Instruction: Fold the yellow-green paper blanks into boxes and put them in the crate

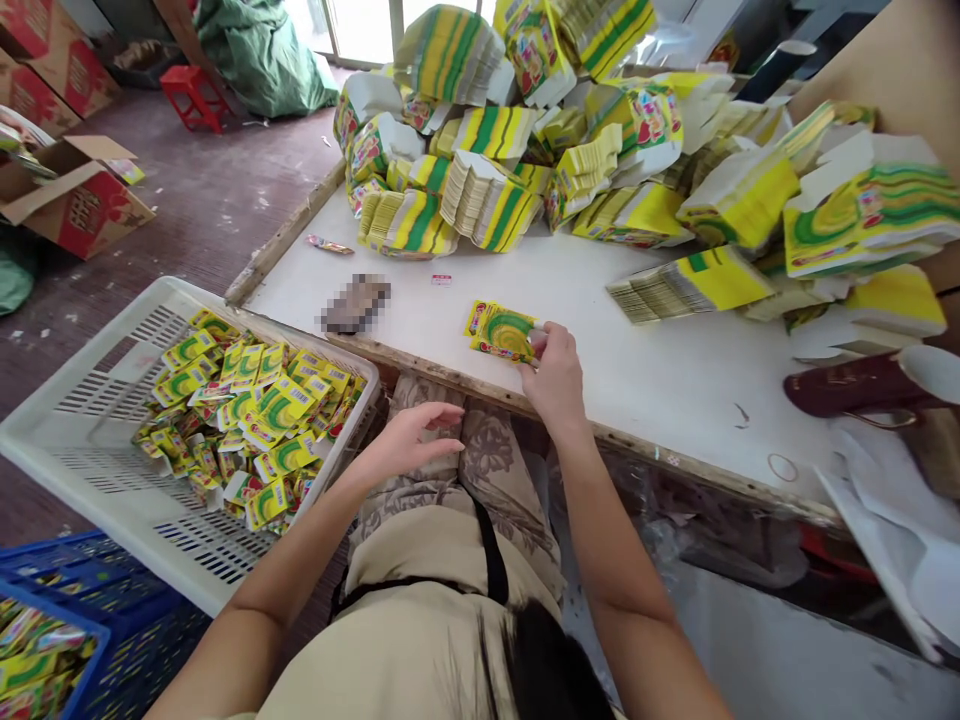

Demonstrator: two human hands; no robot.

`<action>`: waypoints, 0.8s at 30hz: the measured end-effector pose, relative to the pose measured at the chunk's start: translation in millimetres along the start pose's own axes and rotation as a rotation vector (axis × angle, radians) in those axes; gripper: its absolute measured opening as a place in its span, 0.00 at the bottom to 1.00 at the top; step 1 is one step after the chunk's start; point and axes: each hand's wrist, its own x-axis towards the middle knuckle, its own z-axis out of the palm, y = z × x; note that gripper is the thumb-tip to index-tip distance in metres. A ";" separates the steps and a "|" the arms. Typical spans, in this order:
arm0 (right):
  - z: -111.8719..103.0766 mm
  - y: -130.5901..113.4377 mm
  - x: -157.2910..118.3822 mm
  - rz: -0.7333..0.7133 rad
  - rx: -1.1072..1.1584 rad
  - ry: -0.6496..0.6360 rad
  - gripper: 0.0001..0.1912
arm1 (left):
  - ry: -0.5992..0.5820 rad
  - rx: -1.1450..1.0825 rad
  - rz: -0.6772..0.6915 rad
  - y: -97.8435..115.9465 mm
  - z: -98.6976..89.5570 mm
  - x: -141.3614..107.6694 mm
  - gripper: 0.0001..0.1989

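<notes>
Near the table's front edge lies a small yellow and green carton [501, 331], flat on the white top. My right hand [555, 375] pinches its right end between thumb and fingers. Over my lap, just off the table edge, my left hand [424, 437] hovers with thumb and fingers apart and nothing in it. To its left stands a white plastic basket [97, 440] holding many small yellow-green cartons [277, 410]. Behind my right hand, stacks of flat folded yellow cartons [487, 200] are heaped along the back of the white table [675, 400].
A pixelated object [356, 303] and a thin wrapped stick [328, 245] lie on the table's left. A dark red mug [840, 383] rests on its side at right. Blue crates [127, 600] stand low left; a red stool [195, 97] and cardboard boxes [90, 205] are beyond.
</notes>
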 end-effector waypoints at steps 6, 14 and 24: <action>-0.9 -53.9 -49.7 -0.141 0.522 -0.267 0.27 | 0.328 -0.858 0.081 8.0 31.8 42.2 0.30; 1.4 -77.8 -72.4 0.184 1.217 -0.550 0.24 | 0.695 -0.846 0.225 36.0 33.7 48.5 0.22; 6.5 -65.4 -73.7 0.194 0.884 -0.252 0.15 | 0.610 -0.437 0.169 16.2 37.5 37.4 0.35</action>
